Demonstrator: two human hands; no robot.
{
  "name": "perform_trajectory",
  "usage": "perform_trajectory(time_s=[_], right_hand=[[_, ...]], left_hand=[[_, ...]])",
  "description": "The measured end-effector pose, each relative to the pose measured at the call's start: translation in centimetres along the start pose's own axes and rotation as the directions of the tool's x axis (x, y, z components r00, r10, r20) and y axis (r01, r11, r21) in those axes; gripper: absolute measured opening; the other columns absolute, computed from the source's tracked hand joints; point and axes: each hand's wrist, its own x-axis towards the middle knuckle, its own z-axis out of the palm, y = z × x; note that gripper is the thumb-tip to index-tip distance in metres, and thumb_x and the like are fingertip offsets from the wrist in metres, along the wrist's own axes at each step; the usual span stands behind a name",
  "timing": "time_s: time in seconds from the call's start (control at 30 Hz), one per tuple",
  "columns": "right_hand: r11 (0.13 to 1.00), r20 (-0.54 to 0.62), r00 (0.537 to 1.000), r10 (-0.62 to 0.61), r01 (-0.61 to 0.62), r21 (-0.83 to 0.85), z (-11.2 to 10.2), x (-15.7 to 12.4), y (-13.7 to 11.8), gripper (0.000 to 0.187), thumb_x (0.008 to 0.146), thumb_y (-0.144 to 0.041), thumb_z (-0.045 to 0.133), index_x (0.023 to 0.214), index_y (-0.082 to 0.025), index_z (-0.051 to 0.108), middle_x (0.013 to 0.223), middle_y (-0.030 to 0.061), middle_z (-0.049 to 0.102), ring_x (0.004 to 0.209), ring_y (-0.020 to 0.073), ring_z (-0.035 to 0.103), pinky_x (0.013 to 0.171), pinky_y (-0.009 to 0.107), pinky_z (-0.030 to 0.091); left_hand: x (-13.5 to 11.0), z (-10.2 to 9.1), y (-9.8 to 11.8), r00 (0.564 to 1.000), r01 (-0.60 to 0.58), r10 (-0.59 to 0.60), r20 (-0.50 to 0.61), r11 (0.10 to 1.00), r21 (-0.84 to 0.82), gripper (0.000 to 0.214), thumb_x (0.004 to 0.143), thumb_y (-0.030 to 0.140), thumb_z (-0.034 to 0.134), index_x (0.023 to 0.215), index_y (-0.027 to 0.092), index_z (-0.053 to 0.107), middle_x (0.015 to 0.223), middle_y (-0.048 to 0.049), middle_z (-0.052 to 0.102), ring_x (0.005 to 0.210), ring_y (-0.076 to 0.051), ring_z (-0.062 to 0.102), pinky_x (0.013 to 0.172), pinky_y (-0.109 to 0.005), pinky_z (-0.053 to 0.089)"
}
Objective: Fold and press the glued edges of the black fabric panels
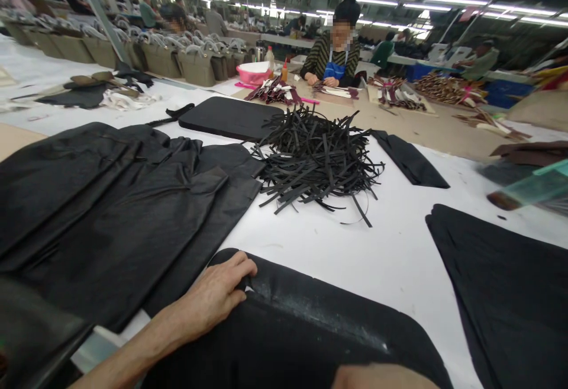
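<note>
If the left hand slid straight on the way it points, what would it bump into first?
Probably the pile of black strips, across the white tabletop beyond the black panel the left hand touches; depth is hard to judge.

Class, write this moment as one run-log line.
left hand: on black panel, far-left corner | right hand: bottom edge of view, mostly cut off | black strips: heaped beyond panel

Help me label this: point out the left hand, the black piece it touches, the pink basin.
Left hand [216, 294], head view: its back.
Black piece [306, 333], head view: central area.
Pink basin [254, 76], head view: wall.
</note>
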Motion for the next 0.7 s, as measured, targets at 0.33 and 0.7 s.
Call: perform_trajectory(time_s=[0.33, 0.7], right_hand=[[0.814, -0.151, 0.979, -0.134, 0.022, -0.58, 1.2, 8.9, -2.2, 0.047, 0.082, -0.007, 0.039, 0.124, -0.025, 0.051, 0.095, 0.003, 0.066, 0.09, 0.0179, 0.06, 0.082, 0.027, 0.042], [0.795, -0.158, 0.983, -0.094, -0.021, -0.606, 1.7, 9.2, -1.7, 0.048, 0.082, -0.007, 0.039, 0.122, -0.029, 0.053, 0.09, 0.0008, 0.064, 0.084, 0.0162, 0.06, 0.079, 0.025, 0.041]], left_hand=[[-0.7, 0.7, 0.5, 0.999, -0.029, 0.033, -0.022, 0.985, 0.168, 0.032, 0.076, 0.006, 0.038, 0.092, 0.027, 0.056, 0.092, 0.0001, 0.048, 0.08, -0.014, 0.051, 0.067, -0.024, 0.038], [-0.8, 1.1, -0.5, 0.999, -0.03, 0.033, -0.032, 0.997, 0.073, 0.017, 0.078, 0.009, 0.04, 0.081, 0.023, 0.049, 0.095, 0.001, 0.049, 0.081, -0.013, 0.052, 0.068, -0.025, 0.038]])
